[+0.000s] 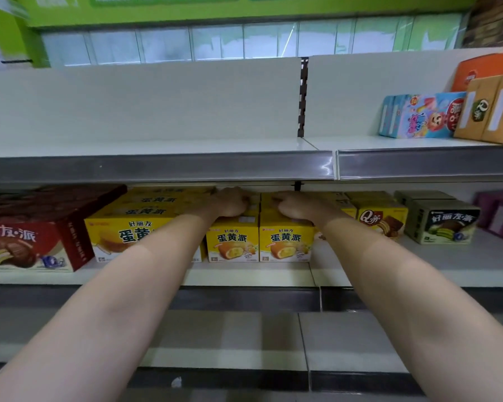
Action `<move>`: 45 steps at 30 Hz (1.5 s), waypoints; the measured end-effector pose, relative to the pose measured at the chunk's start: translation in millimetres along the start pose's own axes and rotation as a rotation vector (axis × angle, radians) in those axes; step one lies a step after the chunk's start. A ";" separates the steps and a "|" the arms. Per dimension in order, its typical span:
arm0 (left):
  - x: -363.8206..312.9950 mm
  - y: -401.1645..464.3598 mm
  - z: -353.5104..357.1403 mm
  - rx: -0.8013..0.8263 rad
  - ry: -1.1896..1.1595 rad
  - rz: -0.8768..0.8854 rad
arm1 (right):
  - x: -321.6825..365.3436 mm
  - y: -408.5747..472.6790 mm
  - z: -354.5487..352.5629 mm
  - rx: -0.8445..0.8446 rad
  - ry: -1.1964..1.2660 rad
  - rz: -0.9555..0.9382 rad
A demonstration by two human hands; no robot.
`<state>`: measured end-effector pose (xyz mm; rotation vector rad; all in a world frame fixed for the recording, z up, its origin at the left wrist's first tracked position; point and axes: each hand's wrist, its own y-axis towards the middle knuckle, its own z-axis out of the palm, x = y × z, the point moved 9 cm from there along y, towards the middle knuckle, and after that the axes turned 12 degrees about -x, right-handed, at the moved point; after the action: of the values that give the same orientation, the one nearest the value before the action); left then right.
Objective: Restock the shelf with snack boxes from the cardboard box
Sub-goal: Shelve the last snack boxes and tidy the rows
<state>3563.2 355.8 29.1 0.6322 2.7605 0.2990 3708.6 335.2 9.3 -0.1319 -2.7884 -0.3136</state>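
- Centre frame, middle shelf: left hand and right hand, fingers curled, rest atop two small yellow snack boxes; whether they grip, unclear.
- Risk: pushing could skew the row.
- Cardboard box unseen.

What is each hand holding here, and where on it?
Left hand rests on top of a small yellow cardboard snack box; right hand on the matching box beside it. Whether either has a grip cannot be told.
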 end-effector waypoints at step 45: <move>-183.9 32.6 65.4 -0.052 -0.002 0.300 | -174.6 -44.3 -58.0 -0.239 -0.424 0.063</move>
<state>3755.6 310.3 19.8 1.0333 2.6414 0.4320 3885.4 269.3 -4.5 -0.3833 -3.1418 -0.6730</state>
